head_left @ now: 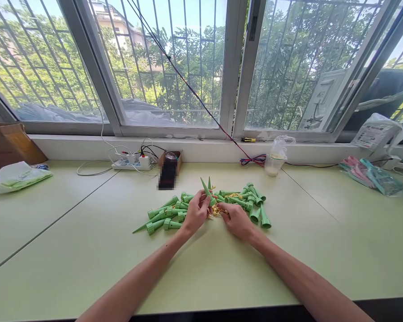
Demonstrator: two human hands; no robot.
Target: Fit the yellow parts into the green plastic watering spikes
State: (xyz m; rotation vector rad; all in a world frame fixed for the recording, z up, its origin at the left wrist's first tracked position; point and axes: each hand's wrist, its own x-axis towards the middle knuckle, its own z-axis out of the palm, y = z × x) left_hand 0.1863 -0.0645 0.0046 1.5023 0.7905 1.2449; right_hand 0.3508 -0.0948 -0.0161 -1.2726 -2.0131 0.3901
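My left hand [195, 214] is closed round a green plastic plant-watering spike [206, 188], whose point slants up and to the left. My right hand [238, 220] is close beside it, fingers bent and drawn together near the spike's wide end. Whatever those fingertips hold, if anything, is too small to make out. Between and under the hands lie small yellow plastic pieces [216, 210]. Several capped green spikes [172, 211] are heaped left of my left hand. More green cones [264, 218], some with open wide ends towards me, lie right of my right hand.
Behind the spikes stand a small cardboard box [179, 163] and a power strip [130, 165] with cables. A clear plastic cup [274, 164] with a bag stands at the back. Bagged items [372, 175] lie far right, and a green-white packet [22, 176] far left.
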